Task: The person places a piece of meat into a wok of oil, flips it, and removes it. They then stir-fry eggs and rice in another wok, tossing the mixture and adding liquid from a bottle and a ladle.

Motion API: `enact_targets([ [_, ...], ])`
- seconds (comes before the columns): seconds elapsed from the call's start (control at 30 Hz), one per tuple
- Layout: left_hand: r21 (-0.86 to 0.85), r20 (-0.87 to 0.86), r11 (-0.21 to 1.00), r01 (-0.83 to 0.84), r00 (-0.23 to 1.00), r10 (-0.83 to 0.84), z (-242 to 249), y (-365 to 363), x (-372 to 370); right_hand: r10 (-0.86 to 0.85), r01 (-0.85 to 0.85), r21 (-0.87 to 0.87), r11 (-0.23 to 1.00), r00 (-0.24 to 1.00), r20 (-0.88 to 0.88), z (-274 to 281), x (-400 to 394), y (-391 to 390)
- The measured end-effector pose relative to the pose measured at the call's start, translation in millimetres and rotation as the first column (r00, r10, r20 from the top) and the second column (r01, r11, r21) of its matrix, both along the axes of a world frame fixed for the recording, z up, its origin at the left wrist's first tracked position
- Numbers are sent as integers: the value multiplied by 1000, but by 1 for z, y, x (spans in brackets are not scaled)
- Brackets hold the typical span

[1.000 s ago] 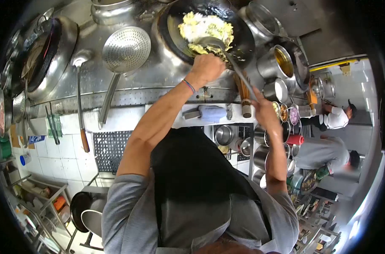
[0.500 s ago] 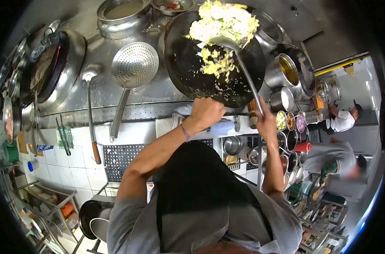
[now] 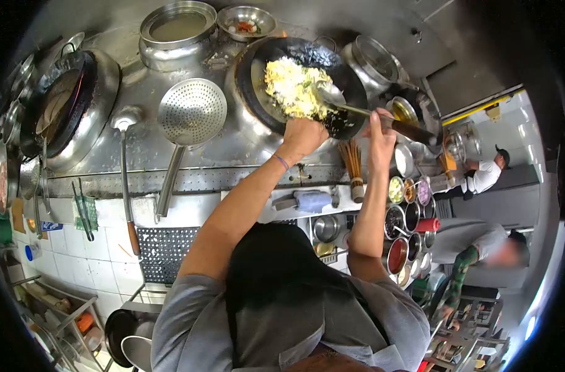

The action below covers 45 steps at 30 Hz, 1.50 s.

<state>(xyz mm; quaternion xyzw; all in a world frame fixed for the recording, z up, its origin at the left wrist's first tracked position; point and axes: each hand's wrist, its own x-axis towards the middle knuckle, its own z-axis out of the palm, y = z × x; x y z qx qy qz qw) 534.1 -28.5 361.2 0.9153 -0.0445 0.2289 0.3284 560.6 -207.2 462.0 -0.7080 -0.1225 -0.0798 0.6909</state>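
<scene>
A black wok [image 3: 350, 77] sits on the round burner ring at the upper middle. In it lies a heap of egg fried rice [image 3: 288, 87], yellow and white with green bits. My left hand [image 3: 304, 137] is closed at the wok's near rim; the part it grips is hidden under the fingers. My right hand [image 3: 380, 136] is wrapped round the handle of a ladle [image 3: 331, 93], whose bowl rests against the right side of the rice. The ladle's dark wooden handle end juts out to the right of that hand.
A perforated strainer [image 3: 192, 111] and another ladle [image 3: 125, 136] lie left. Another wok [image 3: 53, 111] stands far left. At right are an oil pot [image 3: 404, 110], a bamboo brush [image 3: 352, 164] and several ingredient tubs [image 3: 396, 255]. Two people [image 3: 481, 177] are farther right.
The wok has levelled onto the burner, and the rice has dropped from its far edge to the middle. The ladle has swung from steep to nearly sideways. Both hands moved slightly up and left.
</scene>
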Motion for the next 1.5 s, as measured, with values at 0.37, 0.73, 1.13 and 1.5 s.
enact_targets([
  [0.37, -50, -93, 998, -25, 995, 20, -12, 3, 6, 69, -347, 385, 855, 813, 579, 94, 80, 62],
  [0.73, -31, -70, 994, -104, 992, 101, -15, -5, 9, 145, -334, 337, 880, 866, 478, 68, 141, 71],
  [1.13, -24, -48, 989, -146, 988, 145, -5, -11, 4, 192, -301, 427, 852, 941, 280, -11, 188, 91],
  [1.5, -14, -99, 992, -129, 987, 127, -4, -12, 5, 238, -262, 30, 965, 913, 330, -9, 186, 141],
])
